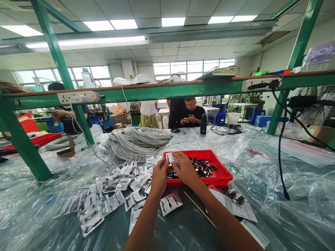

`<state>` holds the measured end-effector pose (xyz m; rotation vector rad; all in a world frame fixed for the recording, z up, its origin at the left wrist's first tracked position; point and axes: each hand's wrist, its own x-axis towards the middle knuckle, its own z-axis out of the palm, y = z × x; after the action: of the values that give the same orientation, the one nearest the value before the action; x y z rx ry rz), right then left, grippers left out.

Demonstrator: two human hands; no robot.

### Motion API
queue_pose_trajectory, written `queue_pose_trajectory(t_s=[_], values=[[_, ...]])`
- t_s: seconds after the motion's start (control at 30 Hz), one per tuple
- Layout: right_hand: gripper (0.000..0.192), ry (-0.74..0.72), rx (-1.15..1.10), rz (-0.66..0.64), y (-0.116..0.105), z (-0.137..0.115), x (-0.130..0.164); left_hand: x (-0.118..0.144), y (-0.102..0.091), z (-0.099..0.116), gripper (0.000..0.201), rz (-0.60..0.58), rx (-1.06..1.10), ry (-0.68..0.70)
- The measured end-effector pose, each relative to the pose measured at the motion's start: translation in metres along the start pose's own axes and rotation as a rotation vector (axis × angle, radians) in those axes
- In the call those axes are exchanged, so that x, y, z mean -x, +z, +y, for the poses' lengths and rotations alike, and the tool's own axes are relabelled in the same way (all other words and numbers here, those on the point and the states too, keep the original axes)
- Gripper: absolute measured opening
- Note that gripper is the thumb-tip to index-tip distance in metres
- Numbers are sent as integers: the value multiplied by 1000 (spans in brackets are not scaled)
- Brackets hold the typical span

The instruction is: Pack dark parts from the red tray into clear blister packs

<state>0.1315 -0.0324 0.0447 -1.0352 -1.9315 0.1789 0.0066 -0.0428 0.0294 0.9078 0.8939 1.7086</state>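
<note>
red tray (222, 170), grey cable coils (138, 139), green frame (15, 136)

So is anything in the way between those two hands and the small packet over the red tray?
Nothing visible: the left hand and right hand already hold the small packet together, just above the red tray.

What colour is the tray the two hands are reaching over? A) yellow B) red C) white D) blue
B: the left hand and right hand hold a small clear packet over a red plastic tray filled with small dark parts.
</note>
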Motion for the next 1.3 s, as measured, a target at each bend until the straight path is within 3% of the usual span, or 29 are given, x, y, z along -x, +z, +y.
queue_pose_trajectory(t_s=[0.17,0.33,0.47,0.6,0.73,0.83,0.93,1.0,1.1,1.2,1.3], values=[[39,48,-76,115,10,20,-5,-23,14,-12,51,-11,67,-68],[33,111,-199,125,14,25,-8,-31,21,-19,47,-42,98,-100],[24,198,-372,5,10,37,-11,-35,11,-22,41,-103,-38,-62],[20,219,-364,-182,5,54,-11,-39,2,-29,37,-115,-240,-17],[23,270,-405,-283,5,59,-9,-37,6,-34,26,-52,-452,60],[25,404,-479,-324,3,56,-9,-35,10,-32,13,13,-615,127],[23,445,-279,-378,-4,49,-10,-38,4,-30,6,127,-726,149],[21,379,18,-376,-9,45,-11,-42,-2,-30,8,166,-675,75],[27,292,332,-285,-10,38,-10,-47,-5,-30,18,139,-358,-89],[39,199,261,-145,0,33,-7,-44,1,-28,25,60,-78,-156],[43,106,180,-61,12,32,-4,-38,10,-25,31,19,-17,-141]])
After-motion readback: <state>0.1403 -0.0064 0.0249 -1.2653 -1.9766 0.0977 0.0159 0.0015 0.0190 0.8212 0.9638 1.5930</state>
